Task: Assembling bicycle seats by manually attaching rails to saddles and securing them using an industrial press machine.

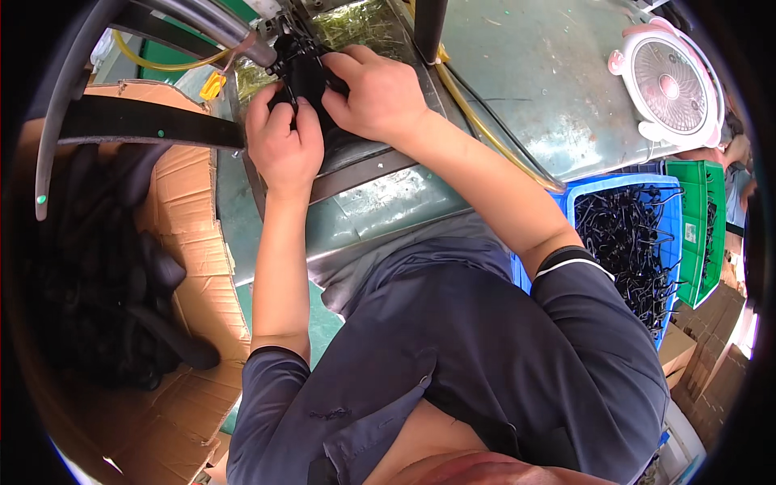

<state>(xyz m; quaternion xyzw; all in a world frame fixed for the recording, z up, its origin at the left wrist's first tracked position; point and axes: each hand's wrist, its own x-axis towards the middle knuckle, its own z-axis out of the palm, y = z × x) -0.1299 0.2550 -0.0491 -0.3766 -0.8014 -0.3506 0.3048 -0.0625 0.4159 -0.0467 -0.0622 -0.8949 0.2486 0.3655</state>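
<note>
A dark, glossy black part point(307, 78) sits under a metal press or fixture at the far side of the bench, and its exact kind cannot be made out. From the near left, my left hand point(283, 145) pinches at its lower edge with bent fingers. My right hand point(378, 93) grips the same part from the right, thumb and forefinger pressed against it. Just beyond my fingertips is the black mechanism point(284, 50) of the fixture, joined to a silver cylinder point(252, 48). What lies under my fingers is hidden.
A cardboard box point(194, 210) full of black parts point(105, 283) stands at left, below a curved black arm point(145, 121). Right of the bench point(517, 81) are a blue crate point(578, 190) of black hooked wires point(622, 242) and a green crate point(689, 259). A pink-white fan point(669, 85) and yellow hose point(469, 109) lie on the bench.
</note>
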